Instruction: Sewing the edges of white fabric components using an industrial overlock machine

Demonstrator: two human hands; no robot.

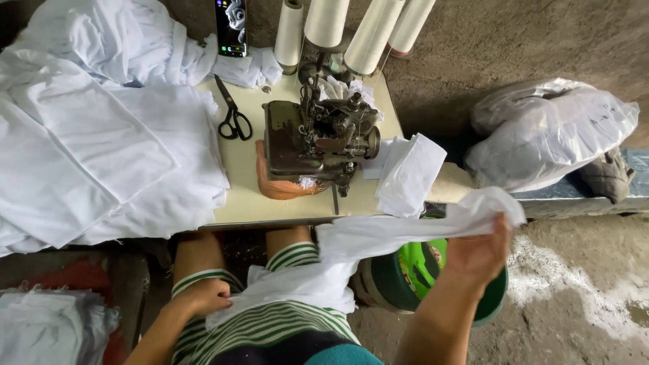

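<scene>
At the far left, a stack of folded white fabric pieces (pixel 101 149) covers that side of the bench (pixel 250 203), well above and to the left of the left hand's fingers, where it lies flat and within arm's reach. The left hand (pixel 203 296) rests on the person's lap over green-and-white striped shorts (pixel 270 324); its fingers (pixel 220 297) are curled closed on the near end of a white cloth strip (pixel 378 236), pinning that end against the thigh. Above these fingers, black scissors (pixel 233 115) lie on the bench beside the overlock sewing machine (pixel 318 135), blades pointing away from the person. Behind the machine stand four thread cones (pixel 324 23), and a phone (pixel 231 27) is propped against the cloth pile. A small folded white piece (pixel 409 172) hangs over the bench edge just right of the machine, above and left of the right hand's fingers. The cloth strip runs up and rightward from the lap to the right hand (pixel 476 253), which is raised out past the bench edge; its fingers are closed over the strip's far end, so the strip is drawn out between the two hands. Below that hand sits a green bucket (pixel 433 270) on the floor. Far right, a filled plastic bag (pixel 547 132) rests on a low ledge.
</scene>
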